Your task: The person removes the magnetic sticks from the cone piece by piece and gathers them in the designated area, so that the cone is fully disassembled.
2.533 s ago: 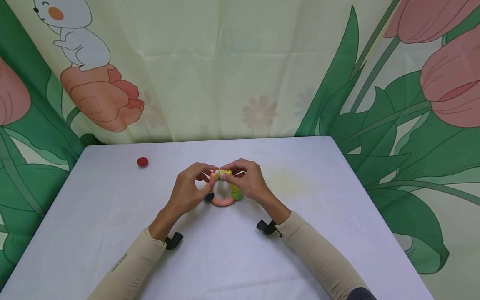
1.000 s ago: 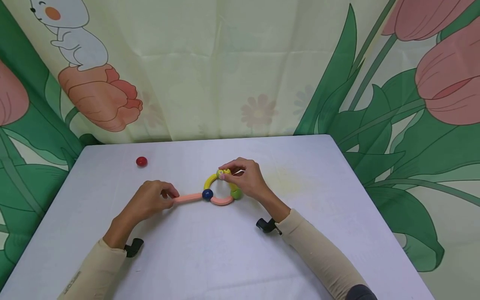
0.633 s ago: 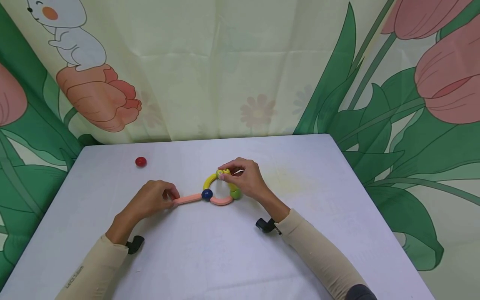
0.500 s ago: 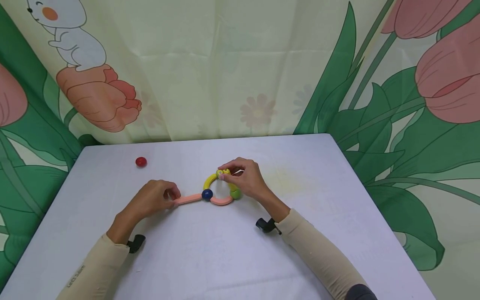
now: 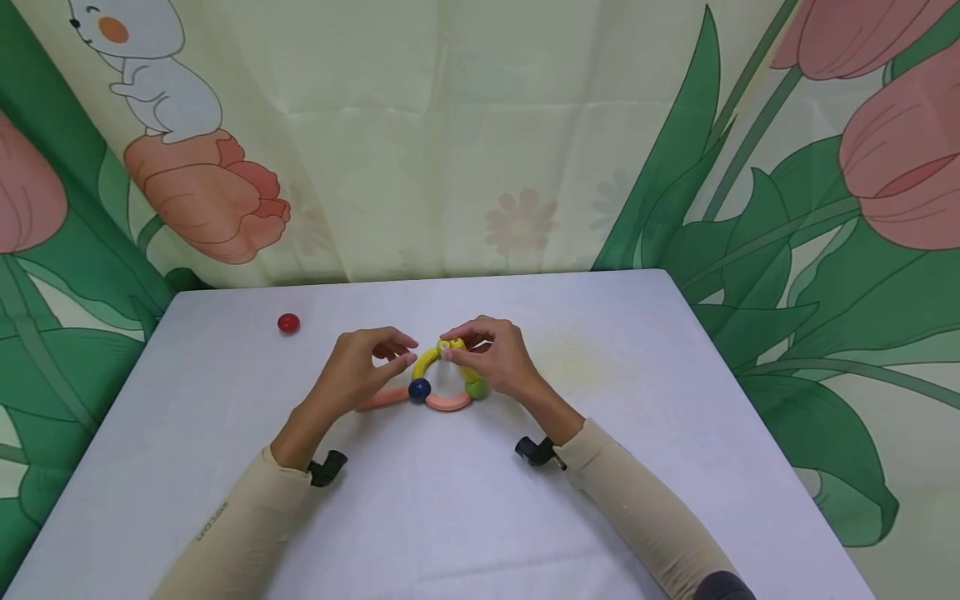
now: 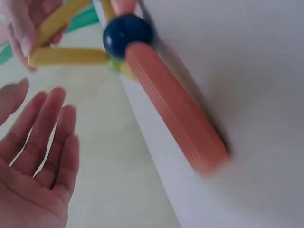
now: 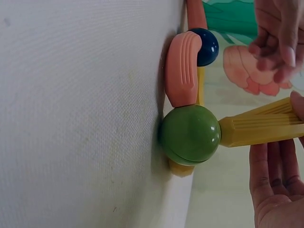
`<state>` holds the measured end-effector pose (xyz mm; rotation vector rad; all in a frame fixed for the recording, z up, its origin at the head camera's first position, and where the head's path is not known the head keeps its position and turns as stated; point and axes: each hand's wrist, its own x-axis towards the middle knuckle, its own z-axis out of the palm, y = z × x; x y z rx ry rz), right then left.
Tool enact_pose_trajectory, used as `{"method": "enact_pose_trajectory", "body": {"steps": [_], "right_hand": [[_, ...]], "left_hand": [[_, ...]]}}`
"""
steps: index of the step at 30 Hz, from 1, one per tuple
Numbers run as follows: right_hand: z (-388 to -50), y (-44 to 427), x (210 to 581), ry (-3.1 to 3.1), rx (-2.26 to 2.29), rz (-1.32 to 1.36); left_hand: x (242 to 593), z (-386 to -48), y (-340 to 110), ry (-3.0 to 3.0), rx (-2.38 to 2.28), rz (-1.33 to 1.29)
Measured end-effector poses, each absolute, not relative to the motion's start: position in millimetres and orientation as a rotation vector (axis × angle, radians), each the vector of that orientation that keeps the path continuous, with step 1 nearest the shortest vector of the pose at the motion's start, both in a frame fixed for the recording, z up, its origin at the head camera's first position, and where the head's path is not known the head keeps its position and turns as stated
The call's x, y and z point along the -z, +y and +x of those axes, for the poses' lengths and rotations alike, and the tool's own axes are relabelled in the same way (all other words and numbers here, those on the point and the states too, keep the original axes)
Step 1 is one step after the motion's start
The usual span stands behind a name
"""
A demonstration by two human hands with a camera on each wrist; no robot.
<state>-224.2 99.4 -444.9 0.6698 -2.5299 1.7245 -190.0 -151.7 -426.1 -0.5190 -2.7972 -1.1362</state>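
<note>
A frame of magnetic building sticks and balls stands on the white table. Its low side has a navy ball (image 5: 419,390), a curved pink stick (image 5: 448,403) and a green ball (image 7: 190,135). A straight pink stick (image 6: 175,109) juts out leftward from the navy ball and lies on the table. Yellow sticks (image 7: 263,128) rise from the balls, and my right hand (image 5: 498,354) pinches their raised ends between thumb and fingers. My left hand (image 5: 367,367) hovers above the straight pink stick, thumb and fingers apart, holding nothing. Fingers partly cover the raised ends.
A loose red ball (image 5: 288,323) lies at the back left of the white table (image 5: 465,517). Behind the far edge hangs a printed curtain (image 5: 390,167) with tulips and a rabbit.
My left hand moved from the raised ends out to the left, laying the straight pink stick down at the navy ball. It has let go and come back rightward. My right hand keeps its grip.
</note>
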Motion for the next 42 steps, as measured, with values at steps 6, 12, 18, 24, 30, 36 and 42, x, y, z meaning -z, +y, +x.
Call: {"method": "enact_pose_trajectory", "body": {"steps": [6, 12, 18, 24, 30, 36, 42], "right_hand": [[-225.7, 100.9, 447.8, -2.512, -1.741, 0.673], [-224.6, 100.2, 446.9, -2.509, -1.751, 0.708], [-223.1, 100.8, 445.9, -2.522, -1.738, 0.707], [-224.1, 103.1, 445.6, -2.524, -1.742, 0.713], [-225.9, 107.5, 444.9, -2.498, -1.762, 0.734], [-226.3, 111.9, 443.9, -2.5, -1.759, 0.742], [-224.0, 117.3, 441.7, -2.535, -1.751, 0.735]], "left_hand": [[428.5, -196.2, -128.9, -2.682, 1.216, -0.543], [435.0, -199.4, -120.7, -2.61, 1.231, -0.527], [438.0, -201.4, -117.8, -2.616, 1.285, -0.54], [436.7, -201.3, -117.1, -2.634, 1.307, -0.511], [436.2, -196.7, -117.5, -2.683, 1.306, -0.478], [439.6, -189.4, -117.0, -2.683, 1.294, -0.5], [445.4, -183.9, -116.8, -2.704, 1.291, -0.554]]}}
